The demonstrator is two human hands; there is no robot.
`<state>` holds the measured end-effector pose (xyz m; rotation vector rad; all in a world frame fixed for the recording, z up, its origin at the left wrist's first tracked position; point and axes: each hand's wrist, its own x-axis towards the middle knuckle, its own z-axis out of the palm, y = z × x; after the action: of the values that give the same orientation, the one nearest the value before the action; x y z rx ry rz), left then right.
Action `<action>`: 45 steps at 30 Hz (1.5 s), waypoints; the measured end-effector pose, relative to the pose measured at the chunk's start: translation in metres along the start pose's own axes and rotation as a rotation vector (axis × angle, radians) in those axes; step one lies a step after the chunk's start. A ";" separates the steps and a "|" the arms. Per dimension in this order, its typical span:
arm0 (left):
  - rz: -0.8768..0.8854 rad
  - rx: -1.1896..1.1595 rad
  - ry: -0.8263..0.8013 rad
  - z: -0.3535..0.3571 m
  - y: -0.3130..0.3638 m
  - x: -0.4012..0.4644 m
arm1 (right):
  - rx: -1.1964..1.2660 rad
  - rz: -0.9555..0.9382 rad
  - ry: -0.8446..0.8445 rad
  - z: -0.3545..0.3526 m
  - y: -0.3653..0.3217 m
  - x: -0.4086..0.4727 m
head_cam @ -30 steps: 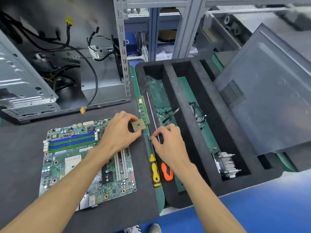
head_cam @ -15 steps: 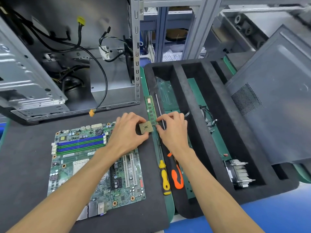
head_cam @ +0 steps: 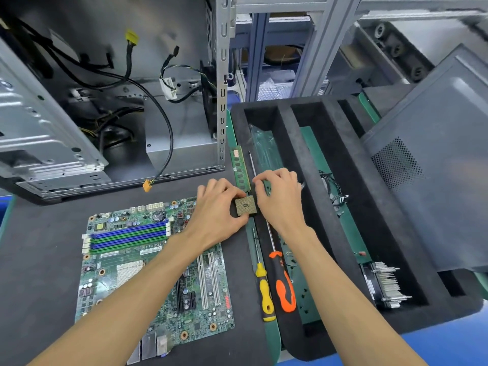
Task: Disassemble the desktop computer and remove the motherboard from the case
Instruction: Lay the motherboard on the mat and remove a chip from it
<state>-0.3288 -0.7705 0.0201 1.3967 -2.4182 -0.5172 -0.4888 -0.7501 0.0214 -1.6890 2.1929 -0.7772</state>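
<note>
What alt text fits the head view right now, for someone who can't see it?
Left hand holds a square CPU chip above the black mat, while the right hand pinches something small beside a RAM stick. The removed motherboard lies flat before the open case; two screwdrivers lie alongside.

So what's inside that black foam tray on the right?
The foam tray holds a finned heatsink and loose cables in its middle slot, and an orange-handled screwdriver in the left. The right hand hides part of that slot.
</note>
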 end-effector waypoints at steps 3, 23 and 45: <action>0.008 0.012 -0.016 0.006 0.004 0.005 | 0.055 0.050 0.008 -0.007 0.004 -0.004; -0.132 -0.159 0.129 -0.029 -0.017 -0.025 | 0.253 0.040 -0.065 -0.016 -0.013 -0.033; -0.978 -0.186 0.141 -0.095 -0.113 -0.217 | -0.145 0.133 -0.587 0.005 -0.088 -0.093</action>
<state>-0.0973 -0.6480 0.0372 2.3575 -1.3916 -0.7781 -0.3878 -0.6788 0.0562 -1.5553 1.9409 -0.0640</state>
